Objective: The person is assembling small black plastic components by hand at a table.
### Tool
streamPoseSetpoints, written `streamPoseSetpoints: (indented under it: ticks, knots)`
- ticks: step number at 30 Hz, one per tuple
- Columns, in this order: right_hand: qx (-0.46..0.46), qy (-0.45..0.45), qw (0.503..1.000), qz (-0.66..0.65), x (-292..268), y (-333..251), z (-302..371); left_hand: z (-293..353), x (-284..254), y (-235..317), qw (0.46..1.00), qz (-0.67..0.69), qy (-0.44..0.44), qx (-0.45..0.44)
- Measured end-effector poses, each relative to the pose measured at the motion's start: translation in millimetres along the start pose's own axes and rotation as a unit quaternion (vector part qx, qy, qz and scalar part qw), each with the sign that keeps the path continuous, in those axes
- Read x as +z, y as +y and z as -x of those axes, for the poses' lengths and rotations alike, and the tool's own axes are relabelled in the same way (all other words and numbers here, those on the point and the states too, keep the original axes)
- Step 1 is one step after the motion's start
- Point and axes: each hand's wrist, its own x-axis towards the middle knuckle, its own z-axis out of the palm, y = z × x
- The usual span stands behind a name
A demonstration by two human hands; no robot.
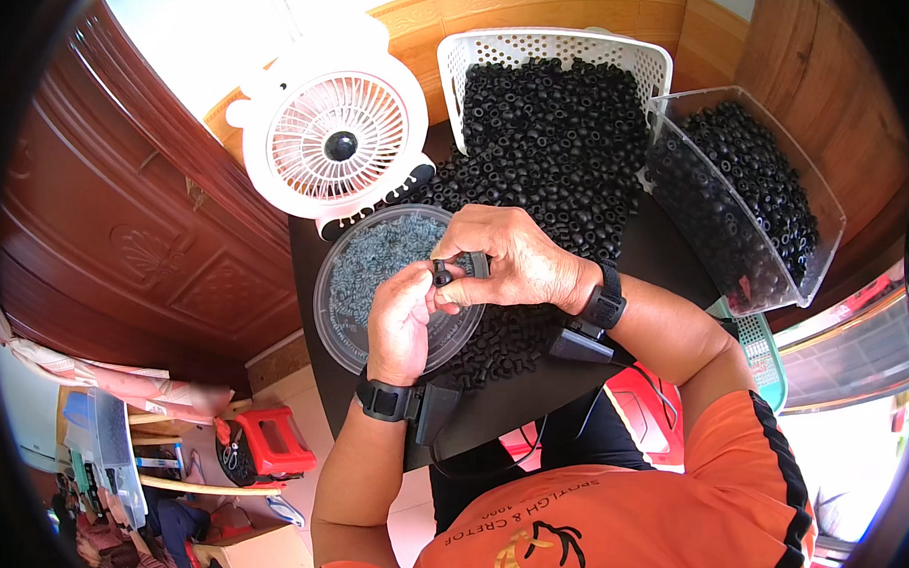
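Both hands meet over the right part of a round see-through tub (347, 345) of small blue-grey pieces (369, 262). My left hand (400, 321) pinches a small black ring-like part (441, 275) between thumb and fingertips. From the other side, my right hand (519, 254) closes its thumb and fingers on the same part. A dark edge shows by the right fingers; I cannot make out what it belongs to. Just below the hands, small black pieces (497, 348) lie loose on the dark table (459, 419).
Black rings (571, 180) spill from a tipped white basket (556, 43) at the back. A see-through bin (811, 284) of black parts stands right, beside a green basket (764, 358). A white fan (260, 156) stands back left. A red stool (280, 440) is on the floor.
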Motion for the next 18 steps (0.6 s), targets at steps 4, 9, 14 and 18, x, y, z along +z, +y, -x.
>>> streamPoseSetpoints:
  ticks: [4,9,14,18]
  knots:
    - [-0.011,0.006,1.000,-0.007,0.6,1.6,1.2,0.9,2.4,2.5,0.999,-0.031,-0.002,-0.014]
    - [-0.021,0.004,1.000,0.002,0.0,-0.6,-0.4,3.2,8.3,1.3,0.999,-0.048,-0.013,-0.003]
    - [-0.051,0.019,0.997,0.061,4.8,-2.1,-0.1,6.7,18.8,-3.3,0.998,-0.063,0.016,0.026]
    - [-0.039,-0.003,0.993,0.114,7.1,-3.7,0.9,7.2,22.1,-5.7,0.997,-0.047,0.050,0.033]
